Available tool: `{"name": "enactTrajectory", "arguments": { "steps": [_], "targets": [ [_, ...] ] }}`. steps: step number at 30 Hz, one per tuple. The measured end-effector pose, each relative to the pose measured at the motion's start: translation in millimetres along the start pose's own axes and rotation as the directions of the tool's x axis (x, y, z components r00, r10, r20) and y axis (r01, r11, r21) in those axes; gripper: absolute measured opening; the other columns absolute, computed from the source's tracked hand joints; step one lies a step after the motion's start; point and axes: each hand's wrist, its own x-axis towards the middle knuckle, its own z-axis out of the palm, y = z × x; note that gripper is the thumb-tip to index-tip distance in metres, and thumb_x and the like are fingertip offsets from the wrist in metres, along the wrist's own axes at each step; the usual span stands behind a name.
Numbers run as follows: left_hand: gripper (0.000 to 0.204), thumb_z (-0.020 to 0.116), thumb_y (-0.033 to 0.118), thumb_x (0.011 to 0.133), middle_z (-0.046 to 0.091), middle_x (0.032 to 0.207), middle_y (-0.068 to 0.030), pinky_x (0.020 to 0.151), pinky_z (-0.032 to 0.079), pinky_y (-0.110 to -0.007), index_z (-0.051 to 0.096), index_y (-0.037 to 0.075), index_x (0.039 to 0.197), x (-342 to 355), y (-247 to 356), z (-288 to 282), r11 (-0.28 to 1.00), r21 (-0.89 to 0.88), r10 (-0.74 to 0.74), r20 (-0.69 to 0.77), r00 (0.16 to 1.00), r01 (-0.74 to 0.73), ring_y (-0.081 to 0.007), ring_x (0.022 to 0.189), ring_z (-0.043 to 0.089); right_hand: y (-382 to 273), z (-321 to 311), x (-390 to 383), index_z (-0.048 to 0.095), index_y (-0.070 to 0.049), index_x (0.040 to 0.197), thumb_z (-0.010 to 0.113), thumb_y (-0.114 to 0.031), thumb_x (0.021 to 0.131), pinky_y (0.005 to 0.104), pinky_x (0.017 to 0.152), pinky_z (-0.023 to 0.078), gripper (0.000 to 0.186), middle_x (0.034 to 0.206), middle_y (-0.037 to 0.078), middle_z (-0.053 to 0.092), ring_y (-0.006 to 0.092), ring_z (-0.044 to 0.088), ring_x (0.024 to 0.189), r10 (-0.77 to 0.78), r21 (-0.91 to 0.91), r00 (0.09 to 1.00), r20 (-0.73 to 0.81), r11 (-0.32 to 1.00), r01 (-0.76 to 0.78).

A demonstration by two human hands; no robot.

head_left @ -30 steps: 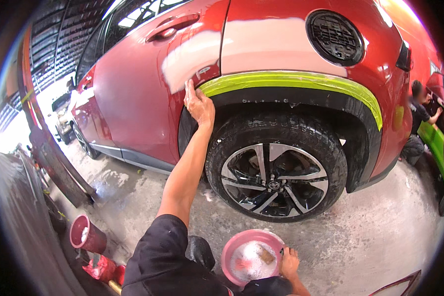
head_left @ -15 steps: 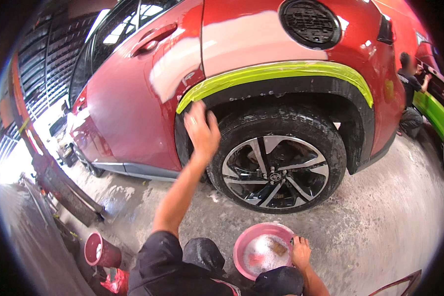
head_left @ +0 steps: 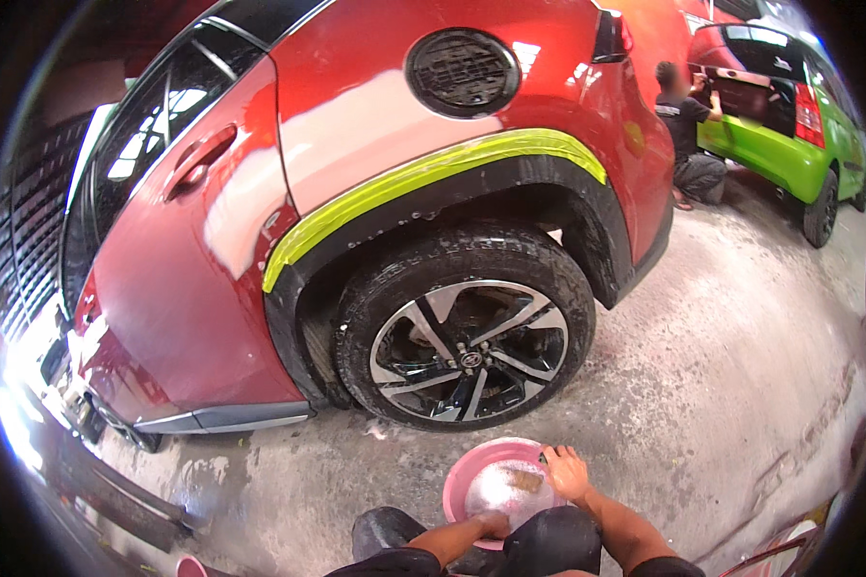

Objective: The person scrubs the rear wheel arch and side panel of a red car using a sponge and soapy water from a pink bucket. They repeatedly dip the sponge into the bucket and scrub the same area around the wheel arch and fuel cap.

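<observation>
A pink basin (head_left: 460,481) of foamy water sits on the concrete between my knees, with a tan block (head_left: 526,480) in it. My right hand (head_left: 566,471) is at the basin's right rim, fingers curled on a small dark object I cannot make out. My left hand (head_left: 491,525) reaches into the basin, fingers hidden. Above stands a red car (head_left: 635,144) with dulled pale patches (head_left: 356,139), yellow-green tape (head_left: 404,178) along the wheel-arch trim and a black alloy wheel (head_left: 409,394).
At upper right another person (head_left: 688,130) crouches with hands at the back of a green hatchback (head_left: 760,139). A pink bucket (head_left: 191,567) shows at the bottom-left edge. Wet concrete floor (head_left: 712,356) surrounds the red car.
My left hand has left the door beside the taped arch and come down into the basin. My view has turned rightward, showing more of the green car and crouching person.
</observation>
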Motion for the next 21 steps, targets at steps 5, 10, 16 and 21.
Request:
{"name": "enactTrajectory", "arguments": {
  "steps": [5, 10, 16, 21],
  "targets": [
    [0.046, 0.056, 0.038, 0.092, 0.065, 0.123, -0.0210, 0.097, 0.051, -0.051, 0.062, 0.008, 0.127, -14.0, 14.5, -44.3, 0.990, -0.072, -0.141, -0.568, 0.811, 0.122, -0.0368, 0.119, 0.061, -3.8, -1.3, 0.2, 0.055, -0.012, 0.126, 0.070, -0.013, 0.079, 0.0526, 0.085, 0.052, 0.049, 0.103, 0.018, 0.063, 0.0422, 0.060, 0.102, -0.007, 0.011, 1.000, -0.008, 1.000, 0.007],
    [0.049, 0.049, 0.036, 0.096, 0.057, 0.141, -0.0179, 0.100, 0.048, -0.052, 0.056, 0.016, 0.139, -3.2, -6.5, 3.1, 0.942, 0.298, -0.094, -0.200, 0.975, 0.152, -0.0352, 0.127, 0.057, -2.5, -1.0, -1.1, 0.055, -0.011, 0.127, 0.068, -0.009, 0.078, 0.0528, 0.083, 0.052, 0.051, 0.104, 0.019, 0.063, 0.0428, 0.060, 0.103, -0.001, 0.040, 1.000, -0.010, 0.999, 0.001],
    [0.046, 0.045, 0.039, 0.097, 0.056, 0.139, -0.0212, 0.101, 0.047, -0.050, 0.060, 0.016, 0.134, 24.2, -16.8, 9.6, 0.998, 0.003, -0.060, 0.334, 0.941, 0.062, -0.0347, 0.125, 0.058, 0.1, 4.3, 1.1, 0.055, -0.011, 0.130, 0.065, -0.009, 0.080, 0.0533, 0.084, 0.052, 0.052, 0.107, 0.020, 0.064, 0.0426, 0.060, 0.104, -0.024, 0.018, 1.000, -0.016, 1.000, 0.025],
    [0.043, 0.045, 0.044, 0.097, 0.063, 0.128, -0.0202, 0.099, 0.047, -0.051, 0.064, 0.018, 0.125, 33.5, -15.8, 19.7, 0.915, -0.352, -0.171, 0.104, 0.980, 0.197, -0.0374, 0.116, 0.062, -5.8, -1.7, 0.9, 0.054, -0.010, 0.131, 0.068, -0.007, 0.075, 0.0543, 0.087, 0.051, 0.058, 0.108, 0.021, 0.064, 0.0441, 0.060, 0.105, -0.018, 0.041, 1.000, 0.001, 0.999, 0.018]
  ]
}}
